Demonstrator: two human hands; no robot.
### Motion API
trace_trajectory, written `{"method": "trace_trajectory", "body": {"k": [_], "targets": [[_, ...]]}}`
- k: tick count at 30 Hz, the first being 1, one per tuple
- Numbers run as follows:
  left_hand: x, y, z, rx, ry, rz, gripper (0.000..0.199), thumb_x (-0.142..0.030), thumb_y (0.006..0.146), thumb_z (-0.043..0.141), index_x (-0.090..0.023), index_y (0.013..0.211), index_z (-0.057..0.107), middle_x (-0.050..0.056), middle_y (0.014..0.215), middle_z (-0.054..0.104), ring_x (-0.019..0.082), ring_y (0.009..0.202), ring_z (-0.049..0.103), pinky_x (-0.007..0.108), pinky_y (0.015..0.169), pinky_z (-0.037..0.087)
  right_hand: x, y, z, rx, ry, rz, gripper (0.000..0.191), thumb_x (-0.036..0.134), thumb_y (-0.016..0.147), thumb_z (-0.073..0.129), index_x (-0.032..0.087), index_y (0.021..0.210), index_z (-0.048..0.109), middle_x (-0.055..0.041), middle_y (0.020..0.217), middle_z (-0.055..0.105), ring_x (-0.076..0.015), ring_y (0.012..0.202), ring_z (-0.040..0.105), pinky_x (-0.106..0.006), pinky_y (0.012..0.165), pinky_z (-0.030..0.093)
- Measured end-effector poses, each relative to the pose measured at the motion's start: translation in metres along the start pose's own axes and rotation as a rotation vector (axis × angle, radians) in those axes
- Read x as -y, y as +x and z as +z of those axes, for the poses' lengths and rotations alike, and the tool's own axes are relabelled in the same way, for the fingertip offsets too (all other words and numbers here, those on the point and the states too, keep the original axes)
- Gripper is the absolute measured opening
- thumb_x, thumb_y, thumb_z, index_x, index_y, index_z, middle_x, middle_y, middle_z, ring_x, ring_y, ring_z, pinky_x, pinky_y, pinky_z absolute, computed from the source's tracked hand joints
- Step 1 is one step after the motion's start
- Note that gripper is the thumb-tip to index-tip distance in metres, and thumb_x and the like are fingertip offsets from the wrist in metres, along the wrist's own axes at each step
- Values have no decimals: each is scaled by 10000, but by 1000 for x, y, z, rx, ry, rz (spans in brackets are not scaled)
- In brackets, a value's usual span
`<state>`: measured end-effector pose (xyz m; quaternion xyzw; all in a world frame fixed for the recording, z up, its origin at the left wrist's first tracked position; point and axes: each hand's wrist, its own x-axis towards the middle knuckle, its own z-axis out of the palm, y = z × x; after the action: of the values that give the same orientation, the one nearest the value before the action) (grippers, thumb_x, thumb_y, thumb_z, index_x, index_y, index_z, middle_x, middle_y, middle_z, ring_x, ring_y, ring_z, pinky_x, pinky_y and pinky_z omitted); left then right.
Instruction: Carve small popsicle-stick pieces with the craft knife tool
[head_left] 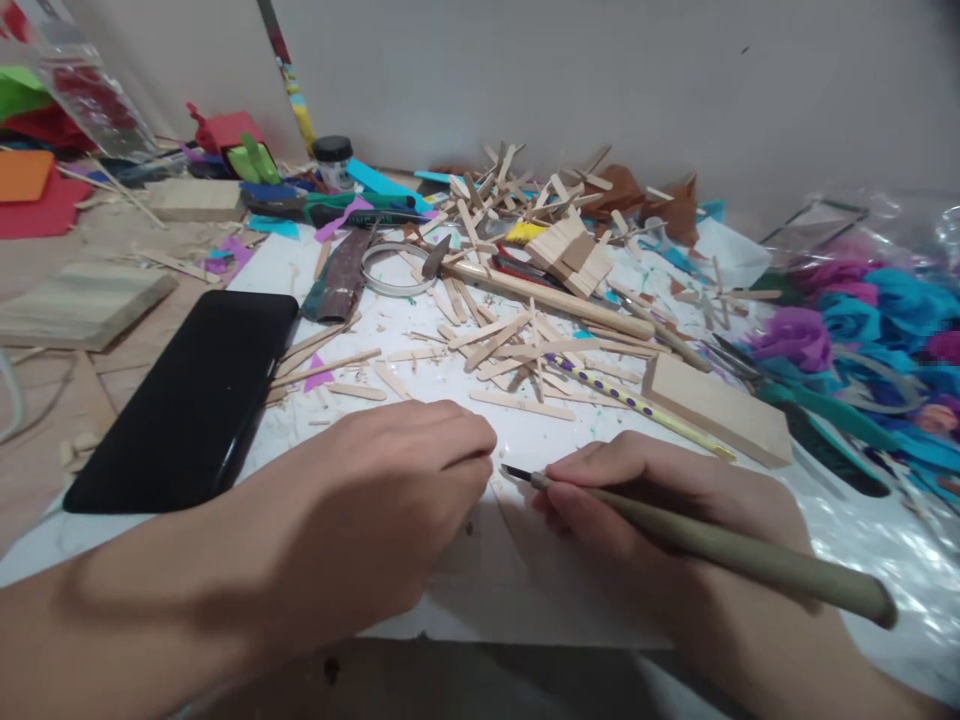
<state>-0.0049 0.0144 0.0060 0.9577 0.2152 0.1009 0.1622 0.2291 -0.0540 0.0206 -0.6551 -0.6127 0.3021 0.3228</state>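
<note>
My right hand [660, 520] grips a carving knife [720, 545] like a pen. Its thick round wooden handle slants down to the right, and the short dark blade points left. Just left of the blade tip, my left hand [420, 490] rests with its fingers curled inward and closed. Whatever those fingers hold, if anything, is hidden from the camera. A thin pale sliver lies on the white sheet [465, 610] between the two hands. Beyond them are scattered wooden craft sticks [510, 350], several of them cut or stacked in a loose heap.
A black phone [195, 390] lies left of my left hand. Behind the hands are a tape ring [397, 270], a long wooden tool handle [555, 300] and a dotted pencil [637, 400]. On the right sit a wood block [716, 410], green-handled scissors [825, 430] and crepe-paper flowers [870, 310].
</note>
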Motion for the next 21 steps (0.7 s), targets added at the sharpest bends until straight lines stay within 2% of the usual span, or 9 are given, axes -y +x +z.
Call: {"method": "trace_trajectory", "body": {"k": [6,11,16,19,21], "targets": [[4,2,-2,22,14,0,203,-21,788,560,-215,830,599,3,891,640,192,773,557,339,729,475,1,0,-1,58,-20,17,199,437,918,780,292,786,812,-9,682,815,-177,527,714,-227,437,518],[-1,3,-8,39,98,11,268,39,768,549,-204,837,641,-9,901,665,166,789,579,306,743,486,2,2,-1,76,-63,-37,185,449,922,791,304,815,829,-15,714,837,-192,533,745,-228,435,549],[-5,6,-14,152,216,55,236,-6,834,644,-211,729,591,8,842,636,202,801,575,350,713,489,0,2,-1,43,-71,-40,171,432,918,791,304,816,841,-24,735,847,-212,559,775,-228,422,563],[-4,7,-12,195,184,6,237,-30,841,629,-222,717,564,-2,816,612,201,786,558,352,696,466,1,2,2,5,-84,-54,194,471,879,823,293,807,849,-44,697,825,-250,584,780,-259,413,561],[-2,7,-10,193,171,29,244,-16,809,606,-220,691,542,-2,810,606,195,781,543,346,718,455,3,3,6,-34,-96,-59,223,511,844,847,291,808,851,-49,653,797,-270,600,777,-278,415,558]]}}
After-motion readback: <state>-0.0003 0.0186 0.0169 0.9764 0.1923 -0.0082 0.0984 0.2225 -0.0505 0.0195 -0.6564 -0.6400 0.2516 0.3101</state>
